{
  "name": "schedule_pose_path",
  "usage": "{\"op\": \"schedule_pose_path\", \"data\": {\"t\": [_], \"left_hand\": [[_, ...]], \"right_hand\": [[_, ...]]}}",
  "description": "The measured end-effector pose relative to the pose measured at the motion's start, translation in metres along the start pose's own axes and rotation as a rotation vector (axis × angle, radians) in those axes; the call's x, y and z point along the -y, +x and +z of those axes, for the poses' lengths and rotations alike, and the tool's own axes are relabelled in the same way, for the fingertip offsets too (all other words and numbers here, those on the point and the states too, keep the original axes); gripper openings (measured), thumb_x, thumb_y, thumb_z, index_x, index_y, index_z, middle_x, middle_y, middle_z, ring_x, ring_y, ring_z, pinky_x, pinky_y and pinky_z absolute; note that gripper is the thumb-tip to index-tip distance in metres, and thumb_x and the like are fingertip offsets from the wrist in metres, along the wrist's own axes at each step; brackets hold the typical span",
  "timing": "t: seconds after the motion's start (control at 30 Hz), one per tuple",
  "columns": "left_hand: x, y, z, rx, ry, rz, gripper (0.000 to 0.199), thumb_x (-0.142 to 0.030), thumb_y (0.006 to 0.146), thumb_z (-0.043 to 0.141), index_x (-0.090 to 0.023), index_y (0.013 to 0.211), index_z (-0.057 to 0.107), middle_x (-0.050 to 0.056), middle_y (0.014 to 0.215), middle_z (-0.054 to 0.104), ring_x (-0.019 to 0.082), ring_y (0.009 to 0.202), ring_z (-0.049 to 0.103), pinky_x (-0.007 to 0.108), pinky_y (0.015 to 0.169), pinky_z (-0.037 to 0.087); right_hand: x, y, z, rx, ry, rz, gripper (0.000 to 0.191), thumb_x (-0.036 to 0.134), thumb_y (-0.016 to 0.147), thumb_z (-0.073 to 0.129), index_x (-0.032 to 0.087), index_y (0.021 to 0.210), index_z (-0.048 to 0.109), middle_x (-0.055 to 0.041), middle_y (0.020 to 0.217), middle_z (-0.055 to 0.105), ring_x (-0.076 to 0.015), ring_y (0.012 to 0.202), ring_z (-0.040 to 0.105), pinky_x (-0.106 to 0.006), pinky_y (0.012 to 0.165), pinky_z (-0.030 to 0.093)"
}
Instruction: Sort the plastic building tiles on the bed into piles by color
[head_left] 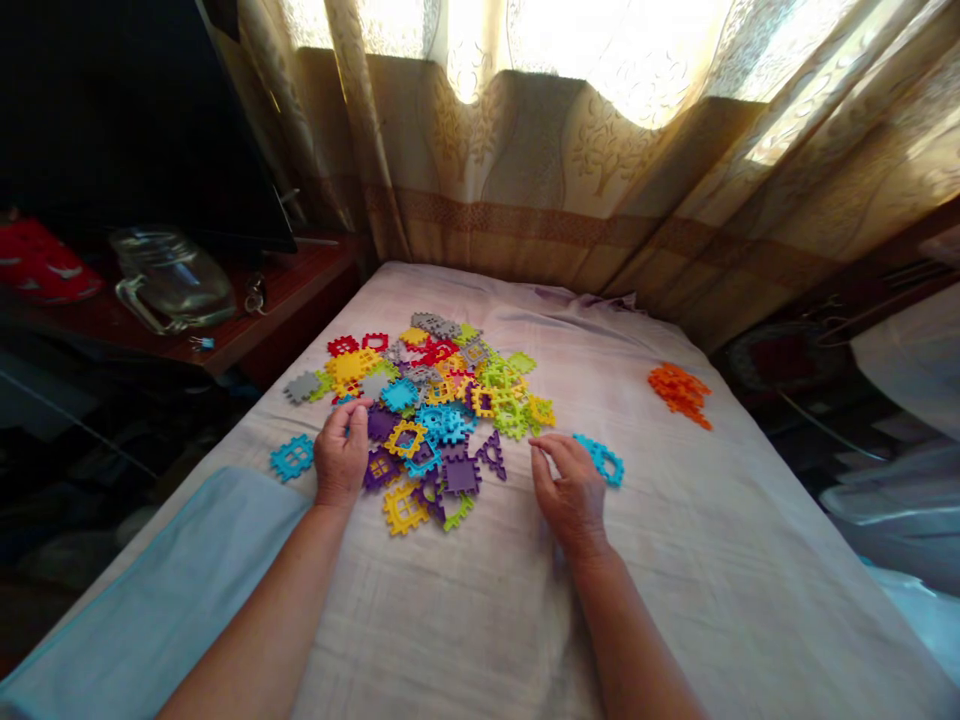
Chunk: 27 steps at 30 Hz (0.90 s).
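A heap of flat plastic interlocking building pieces [461, 473] lies on the bed in purple, yellow, blue, green, red and grey. My left hand [339, 465] is at the heap's left side, thumb and fingers drawn together; what they hold, if anything, is hidden. A blue window-shaped piece [292, 457] lies just left of that hand. My right hand [571, 492] is to the right of the heap, fingers bent and slightly apart from the thumb, with nothing visible in them. Beside its knuckles lies a blue piece with a round hole [609, 463], partly covered by the hand.
Orange pieces [679, 391] sit in a separate pile at the right. A light blue cloth [217, 560] covers the near left of the white sheet [450, 620]. On a side table [300, 290] stands a glass jug [176, 280] by a dark screen [142, 120]. Curtains [510, 150] hang behind.
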<state>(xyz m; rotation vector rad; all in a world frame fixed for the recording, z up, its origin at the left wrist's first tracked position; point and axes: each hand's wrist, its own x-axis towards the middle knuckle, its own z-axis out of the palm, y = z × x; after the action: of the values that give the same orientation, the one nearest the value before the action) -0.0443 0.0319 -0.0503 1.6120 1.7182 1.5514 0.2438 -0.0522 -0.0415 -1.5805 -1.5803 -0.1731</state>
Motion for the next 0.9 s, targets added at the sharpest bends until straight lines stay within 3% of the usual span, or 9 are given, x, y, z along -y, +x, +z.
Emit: {"op": "schedule_pose_path", "data": {"t": [0.17, 0.33, 0.5, 0.63, 0.9], "left_hand": [[-0.003, -0.001, -0.001, -0.05, -0.022, 0.037, 0.036, -0.045, 0.091, 0.046, -0.019, 0.096, 0.07, 0.006, 0.099, 0.075, 0.02, 0.095, 0.069, 0.034, 0.09, 0.052], [0.001, 0.003, -0.003, -0.197, -0.054, -0.014, 0.034, -0.043, 0.093, 0.044, -0.019, 0.098, 0.068, 0.007, 0.101, 0.074, 0.019, 0.098, 0.067, 0.034, 0.092, 0.051], [0.005, 0.005, -0.002, -0.2, -0.093, -0.046, 0.032, -0.041, 0.093, 0.045, -0.019, 0.098, 0.067, 0.007, 0.103, 0.073, 0.019, 0.1, 0.066, 0.033, 0.093, 0.05], [0.005, 0.005, -0.001, -0.186, -0.081, -0.037, 0.032, -0.041, 0.092, 0.045, -0.019, 0.099, 0.068, 0.007, 0.102, 0.073, 0.019, 0.099, 0.066, 0.033, 0.092, 0.05], [0.003, 0.004, -0.001, -0.18, -0.067, -0.042, 0.033, -0.042, 0.092, 0.045, -0.019, 0.099, 0.068, 0.006, 0.1, 0.073, 0.018, 0.096, 0.066, 0.033, 0.091, 0.05]], "right_hand": [[0.06, 0.0, 0.024, 0.21, 0.066, -0.106, 0.018, 0.028, 0.089, 0.058, 0.021, 0.1, 0.071, -0.0068, 0.097, 0.071, -0.0211, 0.092, 0.063, -0.034, 0.085, 0.048], [0.096, -0.003, 0.043, 0.373, -0.04, -0.073, 0.034, 0.044, 0.079, 0.072, 0.02, 0.103, 0.067, -0.0087, 0.103, 0.069, -0.0263, 0.096, 0.059, -0.039, 0.085, 0.043], [0.105, -0.007, 0.056, 0.41, -0.128, -0.042, 0.034, 0.05, 0.077, 0.072, 0.021, 0.093, 0.063, -0.0078, 0.096, 0.067, -0.0261, 0.093, 0.056, -0.038, 0.081, 0.038], [0.106, -0.007, 0.058, 0.399, -0.141, -0.057, 0.026, 0.044, 0.079, 0.069, 0.021, 0.09, 0.062, -0.0066, 0.092, 0.066, -0.0251, 0.091, 0.055, -0.037, 0.08, 0.036], [0.091, 0.0, 0.033, 0.339, -0.074, -0.043, 0.024, 0.033, 0.08, 0.066, 0.021, 0.1, 0.063, -0.0073, 0.102, 0.068, -0.0243, 0.095, 0.056, -0.036, 0.084, 0.038]]}}
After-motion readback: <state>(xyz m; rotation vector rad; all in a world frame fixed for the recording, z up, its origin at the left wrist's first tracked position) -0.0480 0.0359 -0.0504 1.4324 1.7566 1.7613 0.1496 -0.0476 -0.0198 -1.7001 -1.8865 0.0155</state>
